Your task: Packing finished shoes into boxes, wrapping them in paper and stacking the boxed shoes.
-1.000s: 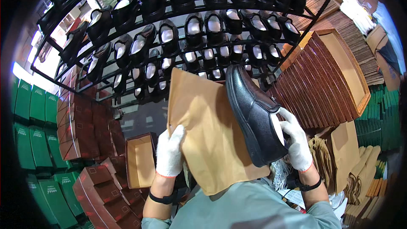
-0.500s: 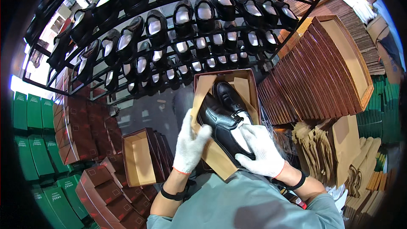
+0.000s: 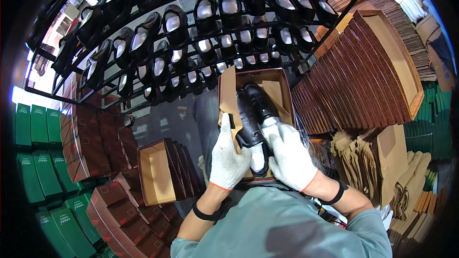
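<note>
Two black leather shoes with white insides lie side by side in a dark red shoe box point(image 3: 286, 88) in front of me. The left shoe point(image 3: 249, 131) is partly covered by a sheet of brown paper point(image 3: 229, 91) standing up along the box's left side. My left hand point(image 3: 229, 160), in a white knit glove, is closed on the paper's edge, its thumb towards the shoe. My right hand point(image 3: 292, 158), also gloved, grips the right shoe point(image 3: 264, 102) at its opening and hides its heel. The right thumb lies close to the left shoe's heel.
A rack of black shoes point(image 3: 205, 12) stands ahead. Nested open box trays point(image 3: 354, 74) lean at the right above folded brown paper point(image 3: 354, 162). Empty trays point(image 3: 160, 174), dark red boxes point(image 3: 114, 215) and green boxes point(image 3: 48, 172) are at the left.
The left shoe has gone down into the box and lies straighter beside the other. My left hand has shifted right with the paper, which now stands more upright. My right hand has moved up slightly.
</note>
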{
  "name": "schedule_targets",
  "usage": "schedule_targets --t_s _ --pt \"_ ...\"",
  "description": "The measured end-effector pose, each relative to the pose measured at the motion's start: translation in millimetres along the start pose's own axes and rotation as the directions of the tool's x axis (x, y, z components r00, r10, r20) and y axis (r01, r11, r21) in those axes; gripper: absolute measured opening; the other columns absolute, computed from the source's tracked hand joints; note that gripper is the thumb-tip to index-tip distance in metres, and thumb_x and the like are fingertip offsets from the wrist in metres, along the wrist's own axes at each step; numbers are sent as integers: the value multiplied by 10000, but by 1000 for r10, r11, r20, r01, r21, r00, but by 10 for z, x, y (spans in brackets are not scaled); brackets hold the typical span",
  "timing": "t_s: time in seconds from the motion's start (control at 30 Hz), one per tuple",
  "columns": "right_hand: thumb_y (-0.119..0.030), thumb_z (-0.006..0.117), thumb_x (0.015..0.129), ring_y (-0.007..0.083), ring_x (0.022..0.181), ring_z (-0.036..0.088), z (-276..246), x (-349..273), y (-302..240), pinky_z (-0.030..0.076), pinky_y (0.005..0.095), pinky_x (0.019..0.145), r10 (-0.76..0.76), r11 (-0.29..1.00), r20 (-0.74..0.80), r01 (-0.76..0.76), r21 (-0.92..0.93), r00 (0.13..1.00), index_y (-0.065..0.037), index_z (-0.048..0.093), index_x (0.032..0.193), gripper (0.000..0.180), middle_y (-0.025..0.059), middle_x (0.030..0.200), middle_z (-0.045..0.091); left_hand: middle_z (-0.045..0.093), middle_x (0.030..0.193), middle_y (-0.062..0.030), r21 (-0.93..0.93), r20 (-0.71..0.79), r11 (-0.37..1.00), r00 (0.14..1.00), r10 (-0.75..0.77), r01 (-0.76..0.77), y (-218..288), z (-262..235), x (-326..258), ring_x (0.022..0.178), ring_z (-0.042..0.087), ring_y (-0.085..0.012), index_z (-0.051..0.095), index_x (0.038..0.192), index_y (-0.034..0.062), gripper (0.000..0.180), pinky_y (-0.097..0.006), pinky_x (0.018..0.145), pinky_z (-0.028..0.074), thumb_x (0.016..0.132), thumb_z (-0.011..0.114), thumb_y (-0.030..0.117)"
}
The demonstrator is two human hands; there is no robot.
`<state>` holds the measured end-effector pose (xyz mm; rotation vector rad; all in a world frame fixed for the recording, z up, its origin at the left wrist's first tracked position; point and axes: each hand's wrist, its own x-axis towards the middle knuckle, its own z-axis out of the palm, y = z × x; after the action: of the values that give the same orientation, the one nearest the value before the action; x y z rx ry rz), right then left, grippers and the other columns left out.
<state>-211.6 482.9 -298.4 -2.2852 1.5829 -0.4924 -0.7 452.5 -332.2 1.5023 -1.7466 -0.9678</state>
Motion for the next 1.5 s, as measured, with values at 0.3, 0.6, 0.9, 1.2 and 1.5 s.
schedule_targets --t_s 0.3,0.6,0.9,1.2,1.5 --pt "-96 649 931 524 1261 604 402 -50 169 503 590 1122 -131 899 60 144 -412 990 103 510 1564 678 350 1423 592 684 986 -211 112 -283 973 932 226 -202 -97 206 -189 769 707 -326 632 1562 -17 776 -393 759 597 791 604 -100" --pt "-40 721 892 482 1071 674 236 -12 -38 584 548 933 113 993 -162 -109 33 980 -97 585 1548 672 281 1384 570 753 1095 -185 -75 -414 941 869 272 -330 -246 -64 -267 933 754 -265 700 1489 -24 778 -312 913 592 733 594 -171" --pt "-107 773 846 273 1110 710 -612 169 163 564 400 1034 454 832 -351 -249 496 819 21 694 1304 482 164 1175 717 787 1278 -199 -122 -430 952 880 204 -281 -106 -173 -255 1161 786 -276 690 1496 -36 767 -331 1051 571 751 597 -193" --pt "-205 721 1002 300 1196 762 -795 -57 898 650 470 1068 715 68 -95 67 995 693 42 524 1587 666 229 1369 706 758 1083 -229 34 -288 969 926 244 -244 250 -223 -195 933 792 -344 686 1489 -42 734 -361 890 615 763 615 -125" --pt "-316 632 1081 372 1393 678 -192 -192 1556 531 537 1236 569 -425 23 270 864 822 -29 603 1577 574 212 1542 686 691 989 -190 506 -32 851 982 185 -143 513 192 -95 836 757 -357 565 1565 -18 813 -428 730 639 782 782 7"
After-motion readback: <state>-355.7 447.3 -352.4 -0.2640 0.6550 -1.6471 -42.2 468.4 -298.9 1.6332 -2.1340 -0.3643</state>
